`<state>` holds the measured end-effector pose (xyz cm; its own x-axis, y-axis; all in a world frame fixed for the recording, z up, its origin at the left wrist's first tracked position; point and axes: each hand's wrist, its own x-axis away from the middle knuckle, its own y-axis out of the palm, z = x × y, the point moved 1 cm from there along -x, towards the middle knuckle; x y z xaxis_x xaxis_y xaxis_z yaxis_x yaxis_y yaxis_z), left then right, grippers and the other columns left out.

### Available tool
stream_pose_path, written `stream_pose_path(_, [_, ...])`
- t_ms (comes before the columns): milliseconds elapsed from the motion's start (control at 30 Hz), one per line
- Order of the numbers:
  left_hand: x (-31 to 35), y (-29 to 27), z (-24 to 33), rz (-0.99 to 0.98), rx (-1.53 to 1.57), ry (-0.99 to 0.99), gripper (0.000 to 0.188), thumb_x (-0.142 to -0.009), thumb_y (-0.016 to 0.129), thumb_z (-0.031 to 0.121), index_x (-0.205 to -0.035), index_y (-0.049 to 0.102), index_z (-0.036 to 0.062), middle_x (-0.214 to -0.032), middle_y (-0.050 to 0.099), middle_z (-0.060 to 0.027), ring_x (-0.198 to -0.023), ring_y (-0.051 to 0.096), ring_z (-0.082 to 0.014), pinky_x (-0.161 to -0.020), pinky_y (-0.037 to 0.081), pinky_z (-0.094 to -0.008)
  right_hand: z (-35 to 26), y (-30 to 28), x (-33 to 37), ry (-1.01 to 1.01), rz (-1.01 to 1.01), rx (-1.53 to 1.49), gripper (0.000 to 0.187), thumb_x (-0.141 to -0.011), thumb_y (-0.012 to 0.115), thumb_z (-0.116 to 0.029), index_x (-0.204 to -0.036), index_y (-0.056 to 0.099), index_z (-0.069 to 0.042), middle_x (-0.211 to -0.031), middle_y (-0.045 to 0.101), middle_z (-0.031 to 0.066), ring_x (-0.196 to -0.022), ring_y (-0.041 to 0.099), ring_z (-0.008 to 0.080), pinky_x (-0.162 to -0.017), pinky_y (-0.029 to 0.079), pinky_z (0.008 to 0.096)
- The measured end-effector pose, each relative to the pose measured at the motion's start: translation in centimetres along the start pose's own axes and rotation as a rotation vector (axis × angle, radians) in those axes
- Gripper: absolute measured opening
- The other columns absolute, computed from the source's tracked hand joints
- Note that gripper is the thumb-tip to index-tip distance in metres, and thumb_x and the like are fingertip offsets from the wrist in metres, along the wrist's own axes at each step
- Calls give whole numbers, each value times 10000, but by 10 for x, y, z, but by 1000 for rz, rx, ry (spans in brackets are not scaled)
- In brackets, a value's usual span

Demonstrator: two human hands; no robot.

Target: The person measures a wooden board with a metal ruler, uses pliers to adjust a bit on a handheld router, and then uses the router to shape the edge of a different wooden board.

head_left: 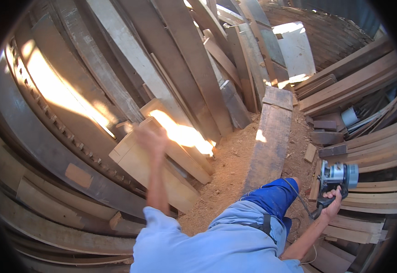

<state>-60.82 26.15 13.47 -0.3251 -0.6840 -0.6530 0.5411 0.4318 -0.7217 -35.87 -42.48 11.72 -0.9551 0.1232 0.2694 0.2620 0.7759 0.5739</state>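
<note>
My left hand is at the upper end of a pale wooden board leaning on the left. Motion smears its fingers, so I cannot tell whether they grip the wood. A second pale board leans right behind that one. Out to the right, my right hand is closed round the black handle of a router with a silver motor body. The power cord runs from the handle past my knee. The router is held up over stacked wood.
Tall planks lean across the back and left. A wide worn plank extends ahead from my knees over sawdust-covered ground. Stacked boards and small wood blocks lie to the right, near a whitish cylinder.
</note>
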Motion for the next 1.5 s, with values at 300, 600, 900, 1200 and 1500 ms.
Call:
stream_pose_path(300, [-43, -80, -77, -679, -663, -345, 685, -849, 740, 474, -1379, 546, 84, -1591, 321, -234, -1403, 410, -359, -1104, 342, -571, 37, -133, -16, 87, 176, 69, 208, -942, 636, -190, -788, 518, -117, -656, 505, -8, -615, 513, 124, -604, 475, 310])
stream_pose_path(600, [-55, -128, -84, -979, -436, -183, 625, -822, 778, 396, -1320, 594, 68, -1283, 660, -184, -1171, 616, -417, -991, 482, -503, 80, -172, -18, 170, 251, 27, 288, -930, 626, -179, -682, 488, -124, -619, 511, 23, -568, 513, 197, -569, 490, 350])
stream_pose_path(900, [17, -143, -104, -643, 746, -441, 425, -817, 797, 59, -1189, 596, 26, -1065, 684, -77, -986, 639, -144, -867, 520, -289, 105, -197, -42, 280, 208, 22, 275, -955, 611, -206, -712, 510, -125, -622, 518, 12, -569, 516, 160, -553, 481, 332])
stream_pose_path(1200, [87, -91, -68, -89, 1131, -458, 285, -927, 709, 88, -1170, 579, 15, -1091, 653, -62, -988, 611, -123, -879, 499, -285, 108, -184, -10, 323, 156, 54, 255, -964, 595, -193, -726, 518, -141, -627, 518, -17, -575, 529, 112, -579, 472, 303])
stream_pose_path(1500, [81, -79, 63, -287, 1220, -191, 318, -925, 708, 131, -1182, 580, -7, -1067, 651, -49, -989, 602, -128, -882, 489, -308, 115, -193, -9, 328, 178, 17, 223, -895, 658, -236, -747, 514, -150, -601, 509, -11, -528, 521, 148, -521, 487, 346])
